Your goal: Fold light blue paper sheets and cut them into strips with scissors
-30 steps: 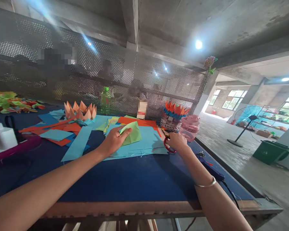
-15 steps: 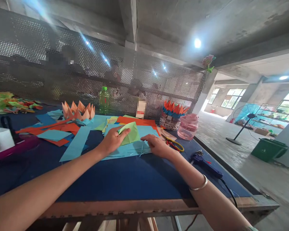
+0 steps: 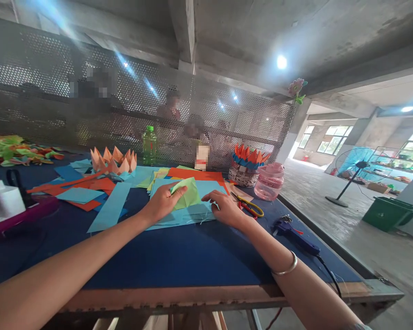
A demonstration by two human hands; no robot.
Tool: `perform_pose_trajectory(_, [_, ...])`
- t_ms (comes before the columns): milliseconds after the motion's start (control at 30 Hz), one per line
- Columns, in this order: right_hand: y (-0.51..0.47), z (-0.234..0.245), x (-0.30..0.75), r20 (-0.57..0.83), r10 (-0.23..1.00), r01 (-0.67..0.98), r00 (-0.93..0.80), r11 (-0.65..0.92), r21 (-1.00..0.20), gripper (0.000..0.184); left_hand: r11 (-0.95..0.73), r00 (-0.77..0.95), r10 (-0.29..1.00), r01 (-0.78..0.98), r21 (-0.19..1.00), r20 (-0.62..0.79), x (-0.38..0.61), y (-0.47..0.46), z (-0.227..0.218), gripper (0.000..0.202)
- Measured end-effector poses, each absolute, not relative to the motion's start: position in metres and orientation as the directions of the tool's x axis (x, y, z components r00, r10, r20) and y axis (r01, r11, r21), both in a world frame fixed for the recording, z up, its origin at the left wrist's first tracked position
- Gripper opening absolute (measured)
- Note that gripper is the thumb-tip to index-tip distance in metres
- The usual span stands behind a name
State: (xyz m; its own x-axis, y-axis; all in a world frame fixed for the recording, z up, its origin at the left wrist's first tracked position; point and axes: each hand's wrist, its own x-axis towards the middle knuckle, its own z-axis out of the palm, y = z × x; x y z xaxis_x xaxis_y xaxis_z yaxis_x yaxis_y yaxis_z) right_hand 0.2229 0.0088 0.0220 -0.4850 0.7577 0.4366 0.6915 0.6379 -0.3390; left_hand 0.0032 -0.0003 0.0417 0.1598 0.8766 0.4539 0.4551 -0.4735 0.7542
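Pinching folded green paper (image 3: pixel 188 194), left hand (image 3: pixel 161 203) narrow; right hand (image 3: pixel 225 210) spread flat on blue paper (image 3: pixel 179 221).

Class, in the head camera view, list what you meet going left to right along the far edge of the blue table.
Paper pile, paper crown, green bottle, basket, pink jar
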Motion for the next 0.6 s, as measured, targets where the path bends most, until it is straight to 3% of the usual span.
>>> perform_pose_trajectory(100, [0.01, 0.017, 0.223, 0.382, 0.756, 0.686, -0.531, 0.649, -0.33, 0.045, -0.486, 0.178, 0.87, 0.476, 0.733, 0.461, 0.003, 0.0, 0.041, 0.04])
perform_pose_trajectory(233, [0.008, 0.019, 0.222, 0.335, 0.794, 0.703, -0.508, 0.607, -0.37, 0.03, -0.429, 0.19, 0.902, 0.477, 0.767, 0.387, 0.004, -0.001, 0.039, 0.038])
perform_pose_trajectory(300, [0.005, 0.022, 0.219, 0.357, 0.813, 0.652, -0.461, 0.583, -0.485, 0.027, -0.4, 0.207, 0.917, 0.455, 0.796, 0.342, 0.004, -0.002, 0.038, 0.037])
perform_pose_trajectory(433, [0.003, 0.021, 0.209, 0.334, 0.832, 0.399, -0.444, 0.517, -0.757, 0.048, -0.368, 0.244, 0.926, 0.42, 0.829, 0.288, 0.007, -0.006, 0.039, 0.041])
perform_pose_trajectory(600, [0.008, 0.011, 0.202, 0.335, 0.865, 0.319, -0.374, 0.46, -0.829, 0.043, -0.355, 0.298, 0.922, 0.39, 0.85, 0.248, 0.01, -0.007, 0.037, 0.041])
